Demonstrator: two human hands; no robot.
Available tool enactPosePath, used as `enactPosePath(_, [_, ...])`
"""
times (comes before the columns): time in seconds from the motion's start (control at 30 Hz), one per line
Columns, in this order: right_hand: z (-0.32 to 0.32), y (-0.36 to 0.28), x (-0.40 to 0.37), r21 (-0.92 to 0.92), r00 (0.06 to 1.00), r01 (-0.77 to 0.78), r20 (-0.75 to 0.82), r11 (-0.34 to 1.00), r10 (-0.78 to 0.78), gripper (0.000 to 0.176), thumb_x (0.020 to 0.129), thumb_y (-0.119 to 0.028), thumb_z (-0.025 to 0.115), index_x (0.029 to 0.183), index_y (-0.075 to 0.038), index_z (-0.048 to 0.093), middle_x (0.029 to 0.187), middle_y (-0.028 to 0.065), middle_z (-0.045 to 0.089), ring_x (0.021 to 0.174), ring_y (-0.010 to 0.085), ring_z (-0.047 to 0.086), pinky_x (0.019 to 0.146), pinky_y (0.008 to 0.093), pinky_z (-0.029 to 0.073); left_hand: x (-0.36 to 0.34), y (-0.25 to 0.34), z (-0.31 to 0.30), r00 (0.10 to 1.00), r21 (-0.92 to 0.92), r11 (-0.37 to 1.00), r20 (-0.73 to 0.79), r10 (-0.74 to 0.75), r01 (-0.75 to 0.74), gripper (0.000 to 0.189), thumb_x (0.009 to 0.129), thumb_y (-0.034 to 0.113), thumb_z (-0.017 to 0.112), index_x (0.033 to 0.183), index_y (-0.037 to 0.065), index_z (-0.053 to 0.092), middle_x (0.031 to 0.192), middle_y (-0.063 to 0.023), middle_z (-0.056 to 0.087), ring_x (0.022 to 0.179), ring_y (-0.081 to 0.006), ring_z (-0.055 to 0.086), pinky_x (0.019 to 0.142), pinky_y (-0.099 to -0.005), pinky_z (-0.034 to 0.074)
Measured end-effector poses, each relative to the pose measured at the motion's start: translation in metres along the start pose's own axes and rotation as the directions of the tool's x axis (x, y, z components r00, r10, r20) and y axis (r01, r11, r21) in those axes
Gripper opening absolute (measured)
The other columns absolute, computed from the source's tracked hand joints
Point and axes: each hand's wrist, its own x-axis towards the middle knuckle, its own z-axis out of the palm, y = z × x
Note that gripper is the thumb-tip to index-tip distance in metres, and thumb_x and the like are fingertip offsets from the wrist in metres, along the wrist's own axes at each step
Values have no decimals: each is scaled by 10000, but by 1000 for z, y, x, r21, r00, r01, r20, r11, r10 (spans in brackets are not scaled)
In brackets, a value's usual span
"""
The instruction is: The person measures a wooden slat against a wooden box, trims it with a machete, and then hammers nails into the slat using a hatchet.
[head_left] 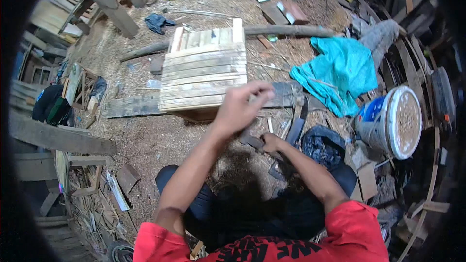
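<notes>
I sit on sawdust-strewn ground in a red shirt. My left hand (240,106) is raised in front of a slatted wooden crate (204,68), its fingers bunched together; I see nothing in them. Lower down, my right hand (272,142) is closed on a small dark flat piece (250,140) lying on the ground near my knees. A long dark curved blade-like tool (297,126) lies just beyond the right hand. The crate rests on a dark plank (138,106).
A teal cloth (337,73) lies to the right, with a white bucket of sawdust (395,121) tipped beside it and a black bag (323,146) near my right arm. A log (286,30) lies behind the crate. Scrap wood and chair frames (73,14) crowd the left and right edges.
</notes>
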Motion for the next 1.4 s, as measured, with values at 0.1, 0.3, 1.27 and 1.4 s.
enactPosePath(0.1, [-26,-21,-45,268,997,-72,-21,961,81,379,739,-240,790,913,69,658,764,168,693,689,230,682,625,389,539,47,-20,-37,975,81,994,-217,-57,76,180,922,123,655,1052,11,708,920,-63,732,877,-129,673,797,-279,527])
enactPosePath(0.3, [-90,-64,-80,59,857,-178,-481,982,184,560,734,-256,815,1071,93,535,949,257,656,874,347,664,755,426,521,122,-80,-66,962,308,951,-251,106,-24,228,910,197,674,952,-21,730,848,-109,731,815,-134,669,749,-296,509])
enactPosePath(1.27, [-189,-133,-83,554,642,580,-762,597,84,405,882,-58,705,1105,3,371,873,118,621,648,150,643,545,272,514,104,-85,-52,961,193,968,-254,-107,159,194,873,140,716,966,-30,723,851,-96,730,799,-135,663,742,-285,517])
enactPosePath(1.4, [-191,-144,-87,447,612,579,-791,682,-2,404,883,-49,690,1112,-26,357,937,144,611,743,172,661,642,300,536,103,-85,-53,968,227,967,-243,-61,118,176,837,125,741,934,-22,730,876,-130,731,835,-194,687,773,-309,521])
